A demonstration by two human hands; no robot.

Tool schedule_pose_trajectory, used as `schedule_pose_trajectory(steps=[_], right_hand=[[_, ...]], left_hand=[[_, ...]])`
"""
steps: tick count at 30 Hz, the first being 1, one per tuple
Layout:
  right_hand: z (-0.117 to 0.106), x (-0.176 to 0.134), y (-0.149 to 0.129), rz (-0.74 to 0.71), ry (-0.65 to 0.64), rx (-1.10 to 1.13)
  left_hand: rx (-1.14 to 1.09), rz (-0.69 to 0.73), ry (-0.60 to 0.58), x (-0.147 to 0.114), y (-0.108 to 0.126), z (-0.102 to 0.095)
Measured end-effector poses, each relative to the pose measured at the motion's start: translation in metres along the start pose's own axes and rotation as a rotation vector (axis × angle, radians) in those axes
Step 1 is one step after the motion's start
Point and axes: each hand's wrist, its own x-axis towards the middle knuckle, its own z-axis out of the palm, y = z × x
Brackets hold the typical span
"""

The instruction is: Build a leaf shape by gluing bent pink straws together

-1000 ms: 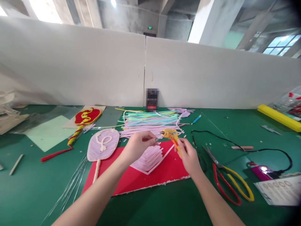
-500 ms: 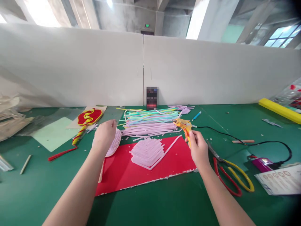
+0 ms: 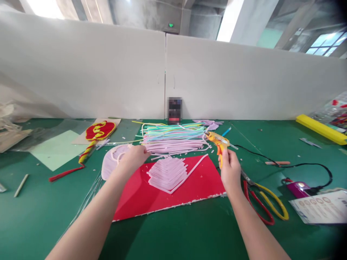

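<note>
My right hand [image 3: 230, 168] grips a yellow-and-orange hot glue gun [image 3: 219, 142], its nozzle pointing left over the right end of a bundle of pink, green and blue pipe cleaners [image 3: 176, 139]. My left hand [image 3: 138, 157] is closed at the bundle's lower left; anything between its fingertips is hidden. Beside that wrist lies a lilac, rounded fan-like piece [image 3: 110, 159], partly covered by my arm. Below, pink pipe cleaners laid in a V-patterned leaf shape [image 3: 168, 175] rest on a red board [image 3: 200, 187], one longer strip sticking out to the upper right.
Scissors [image 3: 265, 198] with red and yellow handles lie right of my right forearm, near a purple plug block [image 3: 299, 188] and black cord. A red-and-yellow fan [image 3: 100, 130] with a tassel lies at left by a pale green sheet [image 3: 58, 151]. A white partition [image 3: 81, 72] stands behind.
My left hand has moved right and down, from above the lilac piece to the pipe cleaner bundle. The lilac piece now sits further left. My right hand still holds the glue gun, shifted slightly right.
</note>
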Motion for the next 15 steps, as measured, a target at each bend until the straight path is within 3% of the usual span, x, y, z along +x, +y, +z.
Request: schedule_pose_trajectory(steps=[5, 15], right_hand=[[-0.003, 0.000, -0.002, -0.009, 0.079, -0.050], [-0.001, -0.003, -0.007, -0.040, 0.060, -0.060]], left_hand=[[-0.009, 0.058, -0.153, -0.006, 0.016, 0.018], [-0.058, 0.132, -0.147, -0.017, 0.030, 0.022]])
